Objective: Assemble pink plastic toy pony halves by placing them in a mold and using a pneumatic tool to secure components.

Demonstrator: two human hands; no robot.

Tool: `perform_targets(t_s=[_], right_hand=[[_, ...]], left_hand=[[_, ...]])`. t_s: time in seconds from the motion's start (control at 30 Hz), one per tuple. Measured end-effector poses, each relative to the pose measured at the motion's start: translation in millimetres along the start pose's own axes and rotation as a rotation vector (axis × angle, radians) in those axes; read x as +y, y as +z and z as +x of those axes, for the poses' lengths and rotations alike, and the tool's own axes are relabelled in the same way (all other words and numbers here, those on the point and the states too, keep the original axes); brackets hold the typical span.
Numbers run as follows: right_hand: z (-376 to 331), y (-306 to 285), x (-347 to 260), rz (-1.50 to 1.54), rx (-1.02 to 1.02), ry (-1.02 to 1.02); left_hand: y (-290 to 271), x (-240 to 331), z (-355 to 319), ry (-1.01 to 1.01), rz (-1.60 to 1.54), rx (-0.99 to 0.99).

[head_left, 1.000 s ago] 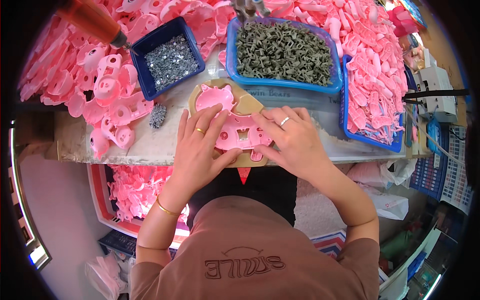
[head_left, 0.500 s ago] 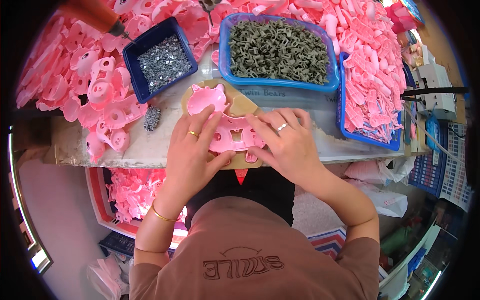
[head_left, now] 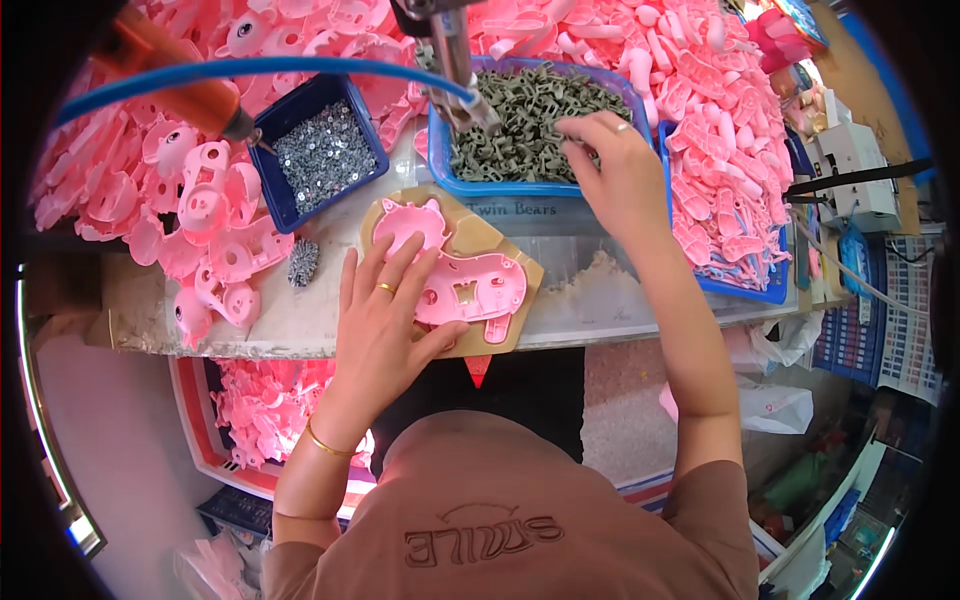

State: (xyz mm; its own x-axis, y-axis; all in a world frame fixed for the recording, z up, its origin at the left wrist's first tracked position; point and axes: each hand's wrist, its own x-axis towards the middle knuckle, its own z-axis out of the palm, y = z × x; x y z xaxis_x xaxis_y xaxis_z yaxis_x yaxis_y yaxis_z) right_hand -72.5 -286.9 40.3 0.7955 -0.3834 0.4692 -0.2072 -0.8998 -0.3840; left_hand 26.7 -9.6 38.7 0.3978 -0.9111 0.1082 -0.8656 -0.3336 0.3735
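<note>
Left hand [head_left: 388, 300]: fingers spread flat over the left side of the pink shell [head_left: 480, 275], not closed around it. The shell lies in the tan fixture [head_left: 478, 232] on the bench [head_left: 610, 300], body axis roughly left-right, below and left of the right hand [head_left: 625, 175]. Right fingers: nearly pinched at the grey-green clips [head_left: 525, 125] in the blue tray [head_left: 500, 188]; cannot tell whether 1 is held.

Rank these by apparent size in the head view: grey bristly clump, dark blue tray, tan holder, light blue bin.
Light blue bin
Tan holder, partly covered by the left hand
Dark blue tray
Grey bristly clump
</note>
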Motion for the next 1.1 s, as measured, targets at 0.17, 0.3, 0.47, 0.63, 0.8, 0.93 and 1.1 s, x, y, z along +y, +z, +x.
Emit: perform_targets(t_s=[0.17,0.3,0.47,0.63,0.8,0.93,1.1], right_hand=[[23,19,20,-0.105,0.063,-0.009],[31,15,33,0.247,0.098,0.129],[25,-16,14,1.026,-0.122,0.557],[-6,-16,-24,1.137,-0.308,0.130],[-36,-12,-41,1.082,-0.334,0.130],[-58,-43,-34,0.858,-0.326,0.289],[-103,-110,31,0.260,0.177,0.603]], left_hand=[[0,-1,4,-0.005,-0.053,0.027],[-2,-4,6,0.027,-0.080,0.075],[-13,0,21,0.034,-0.350,0.121],[-10,22,48,-0.236,-1.332,-0.096],[4,14,47,-0.441,-1.630,-0.368],[6,20,44,-0.512,-1.478,-0.222],[3,6,28,-0.487,-1.436,-0.125]])
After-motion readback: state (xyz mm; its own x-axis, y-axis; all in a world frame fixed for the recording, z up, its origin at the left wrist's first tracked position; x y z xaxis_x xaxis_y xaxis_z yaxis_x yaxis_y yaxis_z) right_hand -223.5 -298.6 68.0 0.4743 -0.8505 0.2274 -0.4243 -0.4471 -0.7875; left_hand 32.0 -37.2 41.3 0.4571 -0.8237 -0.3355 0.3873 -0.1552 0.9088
